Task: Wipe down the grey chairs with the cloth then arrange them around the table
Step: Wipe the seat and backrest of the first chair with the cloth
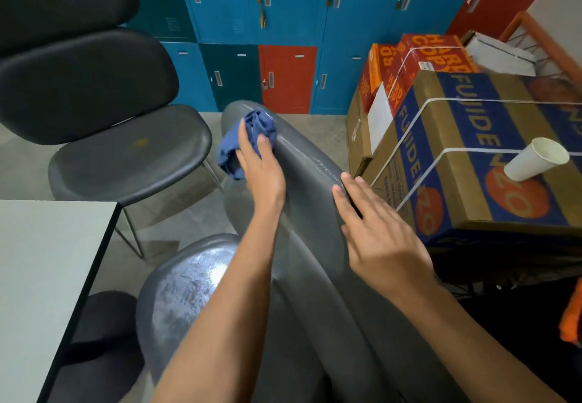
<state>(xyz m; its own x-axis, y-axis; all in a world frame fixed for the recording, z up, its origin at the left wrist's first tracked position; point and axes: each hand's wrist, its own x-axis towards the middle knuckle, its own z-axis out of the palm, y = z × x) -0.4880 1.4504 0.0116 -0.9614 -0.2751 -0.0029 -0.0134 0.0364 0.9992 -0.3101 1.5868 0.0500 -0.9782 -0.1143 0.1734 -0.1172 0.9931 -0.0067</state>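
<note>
Fingers (252,147) of the left hand (263,171) curl round a bunched blue cloth (248,138) and press it against the top edge of the grey chair (308,213) backrest, near its far end. The right hand (382,238) lies flat on the same backrest nearer the camera, its fingers straight and spread, steadying the chair without gripping anything. Below the arms the chair's seat (185,292) shows a wet, streaky sheen, so I judge it already wiped and the backrest the part in hand.

At the lower left, the pale counter (47,276) shows one corner, and a dark seat sits partly under its near edge. Beyond that corner stands a second grey chair (126,163), with a small orange-brown spot on its seat; I judge it not yet cleaned. Another dark backrest rises behind it.

To the right, stacked cardboard boxes (472,157) stand just beside the chair being wiped, and a white paper cup (535,160) lies tipped on the top box. Blue, teal and red lockers (283,24) line the far wall.

The risks: the open right hand only rests, so a hard wipe could slide or tilt the chair into the boxes and roll the cup off. The damp seat may also smear if dragged or touched before it dries.
</note>
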